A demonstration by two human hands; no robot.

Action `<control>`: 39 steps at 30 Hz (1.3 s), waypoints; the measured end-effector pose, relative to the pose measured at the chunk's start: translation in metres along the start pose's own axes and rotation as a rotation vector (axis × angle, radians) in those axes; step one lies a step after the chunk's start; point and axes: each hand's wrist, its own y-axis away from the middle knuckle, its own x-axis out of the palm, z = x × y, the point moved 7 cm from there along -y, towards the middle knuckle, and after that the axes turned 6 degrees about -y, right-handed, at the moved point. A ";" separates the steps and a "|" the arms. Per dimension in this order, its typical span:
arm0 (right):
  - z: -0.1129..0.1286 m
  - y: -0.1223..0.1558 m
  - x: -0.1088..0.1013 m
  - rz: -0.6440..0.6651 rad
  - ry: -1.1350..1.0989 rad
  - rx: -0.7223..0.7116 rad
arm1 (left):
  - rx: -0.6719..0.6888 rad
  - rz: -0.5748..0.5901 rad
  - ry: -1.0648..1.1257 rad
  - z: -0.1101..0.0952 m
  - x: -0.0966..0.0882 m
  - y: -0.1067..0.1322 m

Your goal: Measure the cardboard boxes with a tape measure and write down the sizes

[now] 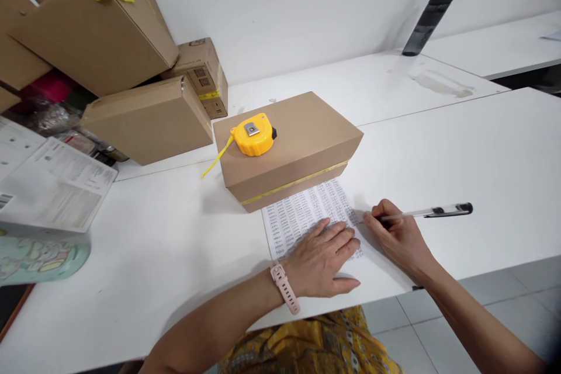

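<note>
A sheet of paper (pixel 287 225) covered in handwritten columns lies on the white table, its far edge against or under a cardboard box (pixel 302 128). My left hand (pixel 322 257) rests flat on the sheet with its fingers spread, a pink band (pixel 284 287) around the wrist. In my right hand (pixel 397 239) is a clear pen (pixel 438 210) with a black end, gripped between thumb and fingers, its tip close to the sheet's right side. On top of the box sits a yellow tape measure (pixel 254 135) with a yellow wrist strap hanging over the box's left edge.
Several cardboard boxes (pixel 149 123) are piled at the back left, near plastic-wrapped items. A white printed carton (pixel 65 181) and a mint-green patterned object (pixel 44 257) stand at the left edge. A dark bottle (pixel 432 14) stands by the wall at the back right.
</note>
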 end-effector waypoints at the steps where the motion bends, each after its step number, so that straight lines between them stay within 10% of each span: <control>1: -0.001 0.000 0.000 0.000 0.001 -0.001 | -0.001 -0.001 0.003 0.000 0.000 0.000; 16: -0.009 0.003 -0.010 -0.152 -0.082 0.007 | 0.003 -0.013 -0.010 0.000 0.000 0.000; 28: 0.002 -0.003 0.018 0.004 0.476 -0.490 | -0.010 -0.089 0.011 -0.004 -0.007 0.001; 31: -0.012 -0.006 0.022 -0.041 0.507 -0.572 | -0.059 -0.360 -0.076 0.003 -0.041 0.005; 36: -0.029 -0.013 0.025 -0.115 0.521 -0.643 | -0.375 -0.956 -0.323 0.037 -0.150 0.031; 39: -0.032 -0.016 0.026 -0.124 0.520 -0.650 | -0.661 -0.973 -0.340 0.077 -0.193 0.037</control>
